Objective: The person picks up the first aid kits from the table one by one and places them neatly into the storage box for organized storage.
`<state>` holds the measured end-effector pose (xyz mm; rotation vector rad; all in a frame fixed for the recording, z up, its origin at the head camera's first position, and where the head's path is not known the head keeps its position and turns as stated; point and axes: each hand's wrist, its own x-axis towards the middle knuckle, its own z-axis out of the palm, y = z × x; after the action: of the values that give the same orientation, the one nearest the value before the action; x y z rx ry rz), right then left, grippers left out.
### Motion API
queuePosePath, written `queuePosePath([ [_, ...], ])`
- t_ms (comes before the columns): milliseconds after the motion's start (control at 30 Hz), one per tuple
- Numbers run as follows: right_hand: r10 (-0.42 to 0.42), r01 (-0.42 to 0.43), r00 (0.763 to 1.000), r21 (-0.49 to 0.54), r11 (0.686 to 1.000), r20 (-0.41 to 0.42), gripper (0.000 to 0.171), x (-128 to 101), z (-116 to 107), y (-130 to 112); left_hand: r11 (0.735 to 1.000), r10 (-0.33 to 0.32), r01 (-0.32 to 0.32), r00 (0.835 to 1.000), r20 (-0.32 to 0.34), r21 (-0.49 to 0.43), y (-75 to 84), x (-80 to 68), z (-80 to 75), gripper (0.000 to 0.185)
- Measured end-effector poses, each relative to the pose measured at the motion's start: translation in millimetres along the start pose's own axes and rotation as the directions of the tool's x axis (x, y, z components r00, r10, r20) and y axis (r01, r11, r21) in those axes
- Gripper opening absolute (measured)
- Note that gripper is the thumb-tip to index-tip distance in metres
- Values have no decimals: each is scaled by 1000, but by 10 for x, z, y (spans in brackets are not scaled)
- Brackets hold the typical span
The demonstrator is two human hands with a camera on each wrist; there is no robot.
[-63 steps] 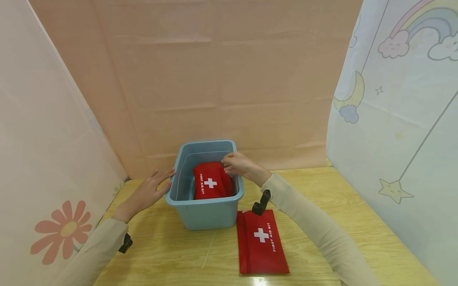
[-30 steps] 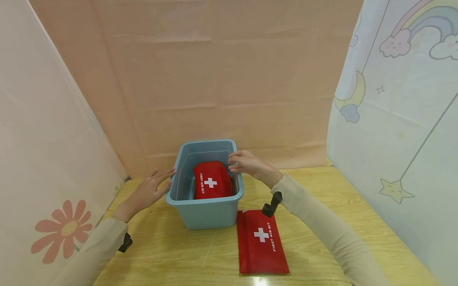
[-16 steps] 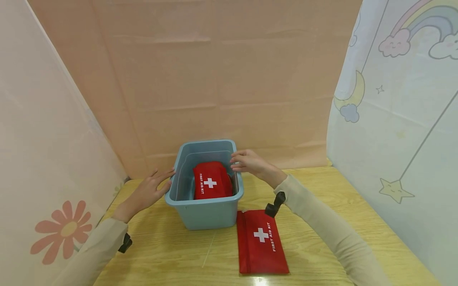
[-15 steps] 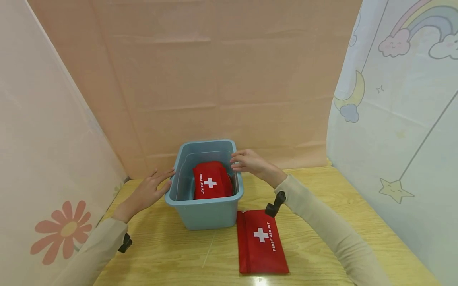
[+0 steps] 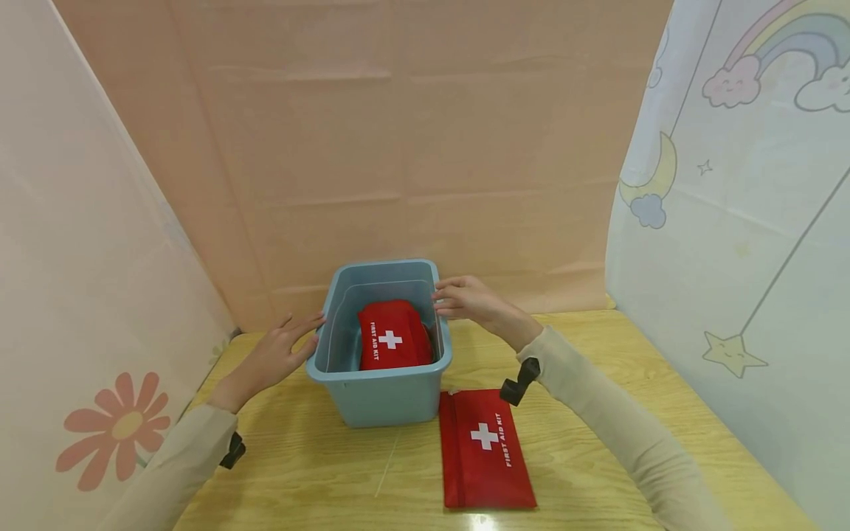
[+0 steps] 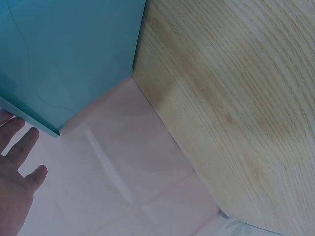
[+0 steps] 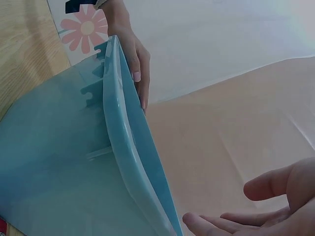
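A light blue plastic bin (image 5: 388, 402) stands on the table, and a plump red first aid kit pouch (image 5: 393, 341) lies inside it. My left hand (image 5: 274, 355) has its fingertips on the bin's left rim, fingers stretched out; the left wrist view shows that hand (image 6: 17, 184) beside the rim. Over the right rim hovers my right hand (image 5: 470, 302), its fingers loosely extended and holding nothing. In the right wrist view the thumb and fingers of the right hand (image 7: 280, 206) are spread apart. A flat red zippered first aid kit pouch (image 5: 488, 464) lies right of the bin's front.
The wood-grain table (image 5: 319, 472) ends against a peach cloth backdrop (image 5: 398, 162) behind the bin. White printed cloths hang at the left (image 5: 80, 221) and right (image 5: 744, 243) sides.
My right hand has drawn back to the right, from the pouch in the bin to above the right rim. The left hand, bin and both pouches have stayed put.
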<state>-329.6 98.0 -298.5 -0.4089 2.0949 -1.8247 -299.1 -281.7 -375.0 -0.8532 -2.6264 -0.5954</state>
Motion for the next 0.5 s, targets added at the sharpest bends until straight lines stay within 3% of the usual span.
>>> queuePosePath([
  [500,-29,29,999,37,999,24,44,-47,-60,9,1000,-13,13,1000,9,-2,4,1,-10,45],
])
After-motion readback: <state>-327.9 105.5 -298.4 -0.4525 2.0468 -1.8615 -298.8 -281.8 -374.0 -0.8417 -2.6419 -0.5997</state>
